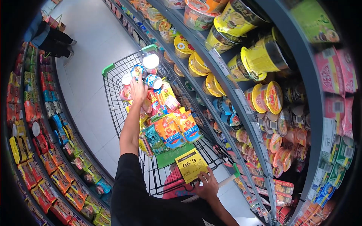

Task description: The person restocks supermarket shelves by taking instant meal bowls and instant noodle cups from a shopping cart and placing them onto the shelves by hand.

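Observation:
My left hand [138, 91] reaches into the shopping cart [113, 90], fingers outstretched over several round tubs. Its fingertips are by a blue-and-yellow cup [137, 71] and a white-lidded cup [127, 79]; whether they touch is unclear. A blue-and-white cup [154, 81] lies just right of the fingers. My right hand [206, 184] is closed on the corner of a yellow price sign [191, 165] reading 6.90, upside down to me, above the cart handle [228, 180]. Orange-and-blue snack bags [169, 131] and a teal bag [154, 139] lie nearer me in the cart.
Shelves on the right carry yellow noodle tubs [264, 56], cups and pink packs [332, 71]. Along the left, a curved-looking shelf holds bagged snacks [49, 162]. A person [51, 35] with a basket stands in the aisle at upper left. The pale floor [85, 86] runs between.

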Demonstrator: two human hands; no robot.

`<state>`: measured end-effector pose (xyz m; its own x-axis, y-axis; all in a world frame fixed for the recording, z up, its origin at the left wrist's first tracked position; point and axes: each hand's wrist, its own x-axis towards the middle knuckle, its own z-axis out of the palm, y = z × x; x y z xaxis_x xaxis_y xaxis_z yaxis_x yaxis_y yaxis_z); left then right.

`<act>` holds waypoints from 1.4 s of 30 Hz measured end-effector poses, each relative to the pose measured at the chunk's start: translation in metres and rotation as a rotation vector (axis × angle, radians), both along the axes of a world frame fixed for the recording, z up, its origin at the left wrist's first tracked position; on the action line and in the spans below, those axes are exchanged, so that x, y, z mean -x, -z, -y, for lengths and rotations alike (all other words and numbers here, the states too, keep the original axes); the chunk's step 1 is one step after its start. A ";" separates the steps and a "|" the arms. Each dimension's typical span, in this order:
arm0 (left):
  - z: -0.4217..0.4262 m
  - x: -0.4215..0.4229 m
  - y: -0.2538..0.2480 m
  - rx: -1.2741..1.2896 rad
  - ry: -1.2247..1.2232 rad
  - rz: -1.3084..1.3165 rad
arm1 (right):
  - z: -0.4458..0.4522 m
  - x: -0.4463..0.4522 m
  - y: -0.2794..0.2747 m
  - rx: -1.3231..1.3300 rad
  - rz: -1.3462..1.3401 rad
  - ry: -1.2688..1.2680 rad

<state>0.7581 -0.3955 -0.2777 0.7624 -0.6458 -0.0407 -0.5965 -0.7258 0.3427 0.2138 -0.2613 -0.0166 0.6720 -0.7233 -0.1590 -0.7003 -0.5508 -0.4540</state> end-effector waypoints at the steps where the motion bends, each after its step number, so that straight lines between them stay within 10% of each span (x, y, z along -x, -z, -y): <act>1: 0.011 -0.001 -0.009 0.021 -0.032 -0.016 | 0.001 0.000 0.003 0.013 0.059 0.002; 11: 0.050 -0.069 0.025 0.080 0.125 -0.240 | 0.002 -0.002 -0.004 -0.019 -0.020 0.017; 17: 0.058 -0.051 -0.031 -0.349 0.137 -0.377 | -0.004 0.004 0.002 -0.027 -0.049 0.026; 22: 0.066 -0.059 0.026 -0.399 0.289 -0.233 | -0.001 -0.002 0.000 -0.003 -0.061 0.024; 42: 0.034 -0.080 0.063 0.141 0.280 -0.359 | 0.002 0.000 -0.002 0.042 0.043 -0.013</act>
